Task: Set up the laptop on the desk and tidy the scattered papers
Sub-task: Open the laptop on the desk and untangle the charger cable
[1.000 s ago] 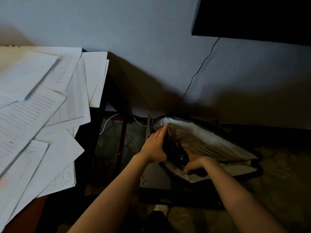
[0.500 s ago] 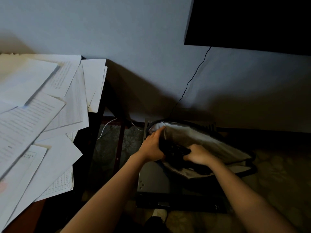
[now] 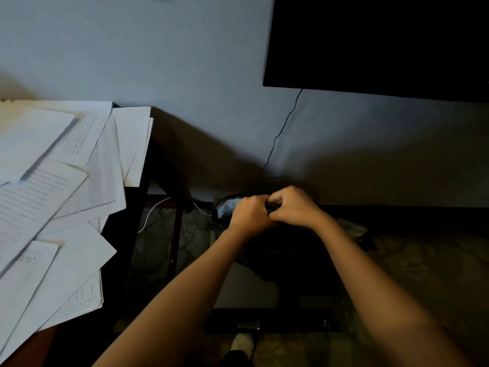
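A black bag with a pale lining sits on the floor by the wall, to the right of the desk. My left hand and my right hand meet at its top, fingers curled round the bag's dark upper edge. The mouth of the bag is pulled together, so its contents are hidden. No laptop is plainly visible. Scattered white papers cover the desk at the left, several overhanging its right edge.
A grey flat panel with a black bar in front lies under the bag. A black screen hangs on the wall, its thin cable running down. A white cable lies under the desk. Patterned carpet spreads right.
Both hands came out of the bag's open mouth and closed together on its top edge. The mouth, wide open before, is now drawn shut. The view tilted upward.
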Tool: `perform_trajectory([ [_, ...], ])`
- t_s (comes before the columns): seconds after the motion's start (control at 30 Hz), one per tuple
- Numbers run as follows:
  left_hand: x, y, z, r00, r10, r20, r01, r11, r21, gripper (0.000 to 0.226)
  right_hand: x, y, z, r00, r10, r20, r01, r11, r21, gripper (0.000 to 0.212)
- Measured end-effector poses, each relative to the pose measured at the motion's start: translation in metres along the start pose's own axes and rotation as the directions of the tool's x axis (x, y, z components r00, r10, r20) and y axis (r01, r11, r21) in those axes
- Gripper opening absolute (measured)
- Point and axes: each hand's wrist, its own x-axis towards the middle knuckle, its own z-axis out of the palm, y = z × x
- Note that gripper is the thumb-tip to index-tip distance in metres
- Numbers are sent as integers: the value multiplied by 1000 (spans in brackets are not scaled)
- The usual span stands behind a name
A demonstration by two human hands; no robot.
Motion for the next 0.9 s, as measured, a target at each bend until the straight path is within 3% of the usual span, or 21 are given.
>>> perform_trajectory([
  [0.1, 1, -3, 1, 999, -44, -23, 42, 997, -61, 33, -2, 3, 3, 998, -29, -55, 32, 999, 43, 31],
  [0.2, 3, -11, 4, 979, -183, -94, 168, 974, -151, 30, -9, 9, -1, 950, -83, -300, 141, 974, 178, 33],
  [0.27, 3, -16, 6, 964, -239, -113, 216, 959, -184, 20, -19, 15, 7, 830, -186, -526, 254, 965, 59, 16],
  [0.33, 2, -21, 8, 963, -248, -103, 225, 956, -189, 8, -35, 22, 28, 732, -268, -626, 301, 952, -56, 5],
  [0.43, -1, -24, 13, 961, -256, -101, 235, 954, -185, 30, -56, 29, 62, 700, -288, -654, 288, 951, -110, 11],
  [0.5, -2, -26, 16, 957, -273, -102, 252, 951, -181, 27, -63, 37, 74, 705, -323, -632, 297, 943, -151, 17],
  [0.53, -2, -26, 16, 954, -281, -106, 260, 949, -180, 20, -67, 40, 75, 756, -337, -561, 292, 941, -172, 25],
  [0.6, -1, -26, 15, 954, -275, -116, 251, 949, -189, 11, -72, 46, 78, 922, -290, -256, 220, 937, -271, 48],
  [0.67, -1, -25, 15, 960, -250, -127, 220, 953, -209, 8, -71, 53, 83, 989, -144, -17, 126, 906, -404, 62],
  [0.77, -3, -23, 15, 967, -222, -126, 190, 954, -230, 8, -60, 47, 83, 997, -39, -64, 5, 881, -473, 43],
  [0.9, -5, -19, 10, 968, -186, -166, 132, 948, -290, 11, -53, 41, 80, 994, -42, -101, -16, 855, -518, 38],
])
